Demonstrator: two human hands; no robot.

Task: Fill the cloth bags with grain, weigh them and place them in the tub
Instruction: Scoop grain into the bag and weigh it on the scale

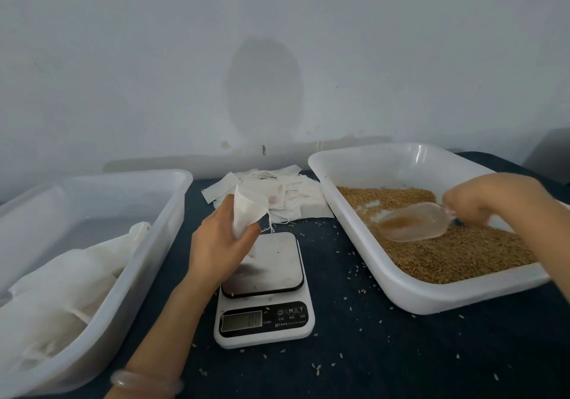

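Mid-cycle, fill step. Left hand (222, 241) pinches a bag (246, 213) by its side, mouth up, held over the far edge of the scale (265, 287); the bag looks slack and empty, not touching the pan. Right hand (475, 204) is curled round the handle of a clear scoop (413, 221), which sits low over the grain (462, 253) in the tray (431, 300) on the right, with a small load of grain in it (far from a full scoop). Scoop and bag are well apart, so nothing has been poured into this bag yet. The scale pan is bare apart from a few stray kernels; the display is too blurred to read. The tub (145, 272) on the left already holds several filled bags (77, 269) lying on their sides, so some rounds are done. A loose pile of empty bags (293, 192) lies on the table (401, 352) behind the scale, so I judge plenty is left. For this bag: fill, weigh, drop in the tub. Kernels are scattered over the table around the scale.
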